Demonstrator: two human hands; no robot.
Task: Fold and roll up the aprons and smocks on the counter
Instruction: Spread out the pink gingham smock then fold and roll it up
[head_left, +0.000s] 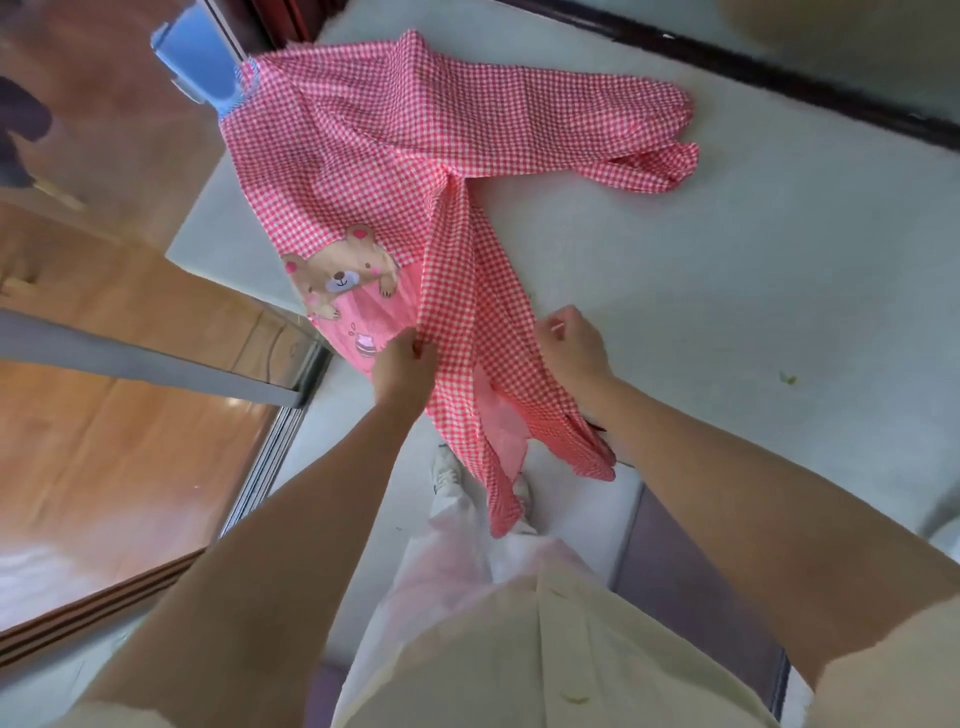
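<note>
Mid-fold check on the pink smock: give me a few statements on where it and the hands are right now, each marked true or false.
1. The left hand and the right hand both pinch the pink checked smock. True.
2. The smock is rolled up tight. False: it lies spread out, with a sleeve stretched across the counter.
3. A bear picture shows on the smock. True.
4. The whole smock rests on the counter. False: its near end hangs past the counter's edge, in front of the person's shoes.
</note>
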